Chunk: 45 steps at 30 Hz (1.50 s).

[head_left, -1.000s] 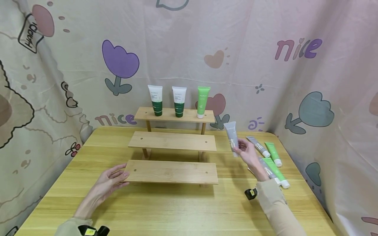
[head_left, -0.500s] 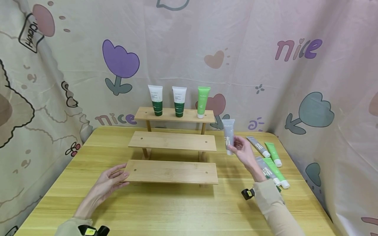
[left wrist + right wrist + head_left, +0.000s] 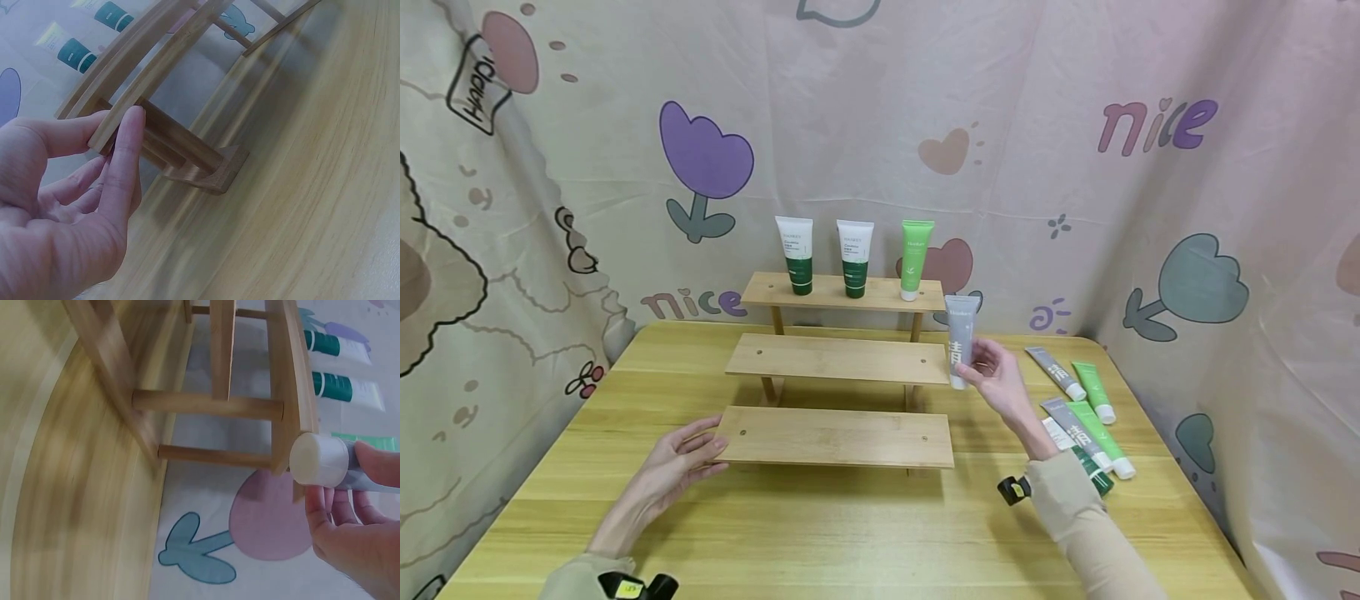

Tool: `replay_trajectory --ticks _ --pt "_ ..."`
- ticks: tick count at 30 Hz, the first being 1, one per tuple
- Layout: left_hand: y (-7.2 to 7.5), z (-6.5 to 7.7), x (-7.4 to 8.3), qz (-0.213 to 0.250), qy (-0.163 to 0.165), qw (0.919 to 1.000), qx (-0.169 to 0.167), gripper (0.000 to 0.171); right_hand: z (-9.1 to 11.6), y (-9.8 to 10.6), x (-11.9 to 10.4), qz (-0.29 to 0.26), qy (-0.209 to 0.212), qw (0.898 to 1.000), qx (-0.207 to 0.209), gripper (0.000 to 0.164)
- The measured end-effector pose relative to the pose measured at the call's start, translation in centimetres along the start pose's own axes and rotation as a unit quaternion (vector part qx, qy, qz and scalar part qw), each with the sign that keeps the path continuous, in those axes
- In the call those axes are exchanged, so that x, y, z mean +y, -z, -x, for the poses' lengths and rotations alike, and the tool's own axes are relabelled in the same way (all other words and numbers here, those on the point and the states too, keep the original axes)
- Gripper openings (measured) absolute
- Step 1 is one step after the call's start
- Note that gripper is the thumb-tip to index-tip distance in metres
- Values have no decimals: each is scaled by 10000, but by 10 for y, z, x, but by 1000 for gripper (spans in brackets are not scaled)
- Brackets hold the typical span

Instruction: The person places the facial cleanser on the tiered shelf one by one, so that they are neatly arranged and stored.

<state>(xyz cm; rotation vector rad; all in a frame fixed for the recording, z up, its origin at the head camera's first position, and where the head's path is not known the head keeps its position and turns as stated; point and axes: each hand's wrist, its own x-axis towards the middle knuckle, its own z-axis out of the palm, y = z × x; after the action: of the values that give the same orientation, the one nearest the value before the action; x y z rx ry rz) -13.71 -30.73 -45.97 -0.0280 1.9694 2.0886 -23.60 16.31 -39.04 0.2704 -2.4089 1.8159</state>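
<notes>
Moved leftward since the earlier frame, the slim grey plastic tube (image 3: 961,327) is near-vertical in the head view at the right end of the pale wooden middle shelf (image 3: 838,358), left of the nearer right hand (image 3: 1002,385). Left-wrist view: the left hand (image 3: 75,240) pinches the pale wooden lowest shelf (image 3: 147,86). Right-wrist view: the round white cap (image 3: 320,460) juts beyond fingers (image 3: 337,544) clamped on the tube

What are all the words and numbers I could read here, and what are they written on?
"nice": on the curtain, upper right.
"nice": on the curtain, lower left.
Tilted black writing, curtain's upper left: unclear.
White-and-green tubes and light green tube: too small.
Gray tube in the right hand: big marking, too blurred.
Tubes lying on the table: too blurred.
Yellow wrist labels: too small.
No readable numbers.
</notes>
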Motion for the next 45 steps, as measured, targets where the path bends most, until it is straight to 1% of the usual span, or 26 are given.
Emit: replay_trajectory --ticks 7,18,24,28,31,34,39,45 --pt "0 0 0 -33 27 10000 7 74 -3 -4 -6 42 73 9999 102 39" --pt "-1 0 0 -53 68 10000 34 75 -7 -10 -22 -160 204 9996 110 45" --pt "0 0 0 78 45 10000 37 73 -9 -16 -32 -219 269 9994 -10 49" --pt "0 1 0 81 11 10000 2 73 -12 -23 -40 -268 388 9988 -129 49" --pt "0 0 0 28 -7 10000 -17 74 -15 -29 -45 -307 423 9984 -210 51" --pt "0 0 0 -43 5 10000 -39 75 -19 -35 -48 -334 372 9983 -296 53" --pt "0 0 0 -162 109 9998 36 76 -25 -46 -51 -373 391 9973 -505 50" --pt "0 0 -1 -252 44 9997 28 76 -29 -61 -55 -185 514 9964 -644 53"
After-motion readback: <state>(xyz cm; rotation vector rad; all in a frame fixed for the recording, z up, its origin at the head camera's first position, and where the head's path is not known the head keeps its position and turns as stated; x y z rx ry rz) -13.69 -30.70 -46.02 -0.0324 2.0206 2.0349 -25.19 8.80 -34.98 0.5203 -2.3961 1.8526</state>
